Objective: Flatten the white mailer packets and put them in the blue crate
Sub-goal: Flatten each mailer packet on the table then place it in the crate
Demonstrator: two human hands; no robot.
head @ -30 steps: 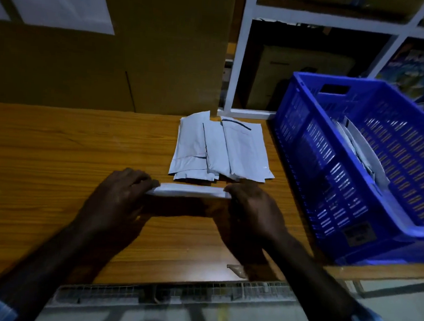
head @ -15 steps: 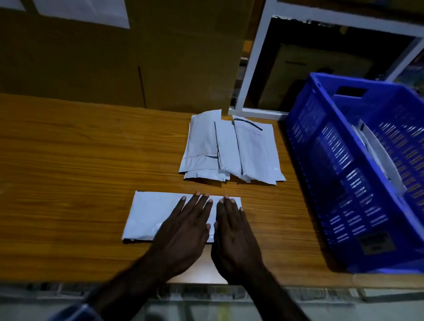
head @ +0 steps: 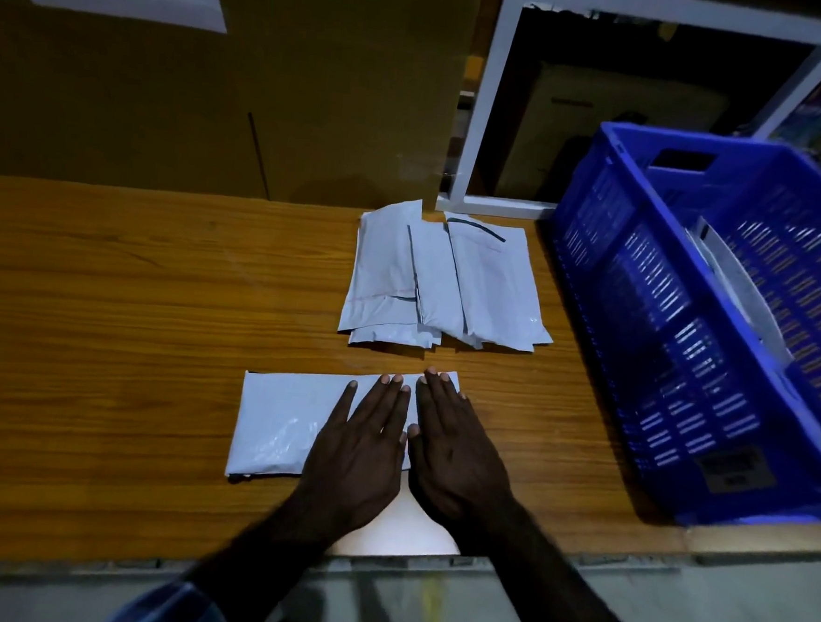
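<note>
Palms of the left hand (head: 357, 457) and right hand (head: 457, 452), fingers straight, press a mailer (head: 284, 416) flat near the table's (head: 105, 338) front edge.

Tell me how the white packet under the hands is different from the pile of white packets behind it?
The single white plastic mailer packet lies alone and sideways, while the pile of white mailer packets overlaps, its packets pointing away. Both flat hands, left hand and right hand, press the single packet; nothing touches the pile. The single packet is nearer the table's front edge. Both are white and rest on the wooden table.
</note>
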